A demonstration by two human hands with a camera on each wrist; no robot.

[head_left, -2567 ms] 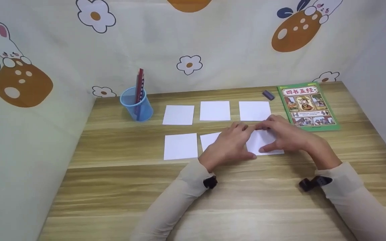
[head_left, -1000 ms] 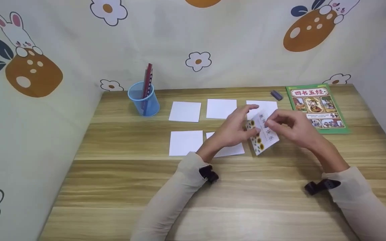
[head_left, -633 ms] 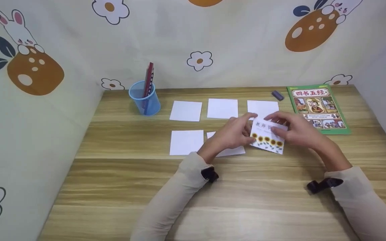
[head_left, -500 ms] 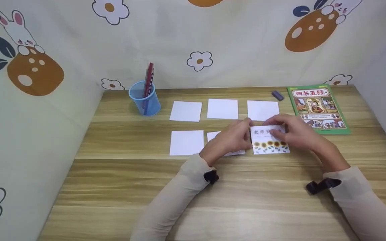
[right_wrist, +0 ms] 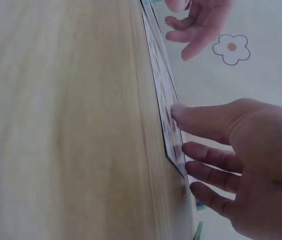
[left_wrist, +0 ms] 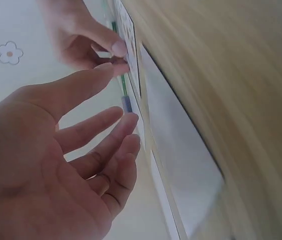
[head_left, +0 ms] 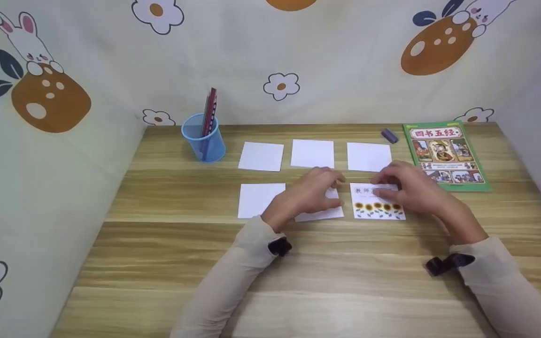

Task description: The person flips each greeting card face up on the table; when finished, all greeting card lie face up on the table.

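Observation:
A white card (head_left: 377, 211) with a row of sunflowers and printed characters lies face up at the right end of the front row of square cards. My right hand (head_left: 413, 188) touches it, thumb on the printed face and fingers near its upper right edges; the right wrist view shows the thumb tip on the card (right_wrist: 162, 95). Over the blank middle card (head_left: 320, 215) hovers my left hand (head_left: 308, 190), fingers loosely bent, holding nothing in the left wrist view. It partly hides that card. Another blank card (head_left: 261, 201) lies at the left of this row.
Behind, three blank cards lie in a back row: left (head_left: 261, 156), middle (head_left: 313, 153), right (head_left: 369, 157). A blue pencil cup (head_left: 204, 145) stands back left. A dark eraser (head_left: 389, 136) and a green-bordered book (head_left: 446, 157) lie back right. A patterned cloth (head_left: 233, 56) backs the table.
The front right card has been lifted from blank side up, turned over and laid flat with its sunflowers showing. My left hand has let go of it and drawn back left.

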